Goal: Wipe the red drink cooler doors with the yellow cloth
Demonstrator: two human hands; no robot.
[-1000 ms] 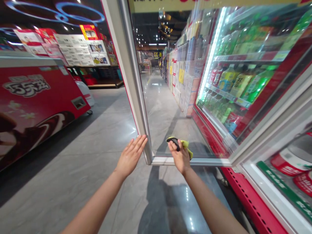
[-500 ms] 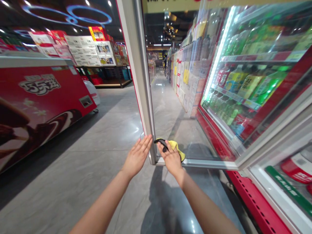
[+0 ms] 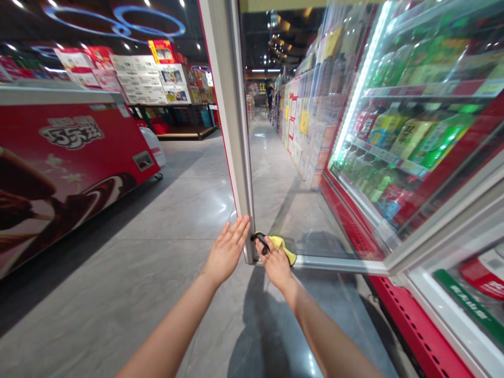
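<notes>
My left hand (image 3: 225, 253) lies flat with its fingers stretched against the outer edge of the glass door's frame (image 3: 237, 157), near the bottom corner. Just inside that frame, my right hand (image 3: 276, 266) presses a yellow cloth (image 3: 284, 249) with a black underside or trim to the lower corner of the glass pane (image 3: 293, 205). Part of the cloth is hidden under the fingers. The door stands open, hinged to a drinks fridge at the right.
Bottles (image 3: 417, 131) fill the fridge shelves behind the glass. A red ice cream freezer (image 3: 106, 142) stands at the left, on grey floor tiles (image 3: 157, 268). Stacked boxes (image 3: 137, 79) sit on a display table behind it. The fridge's red base (image 3: 417, 325) runs along the lower right.
My right hand has slid the cloth down and slightly left, closer to the pane's bottom corner. My left hand stays against the frame. The view has shifted slightly.
</notes>
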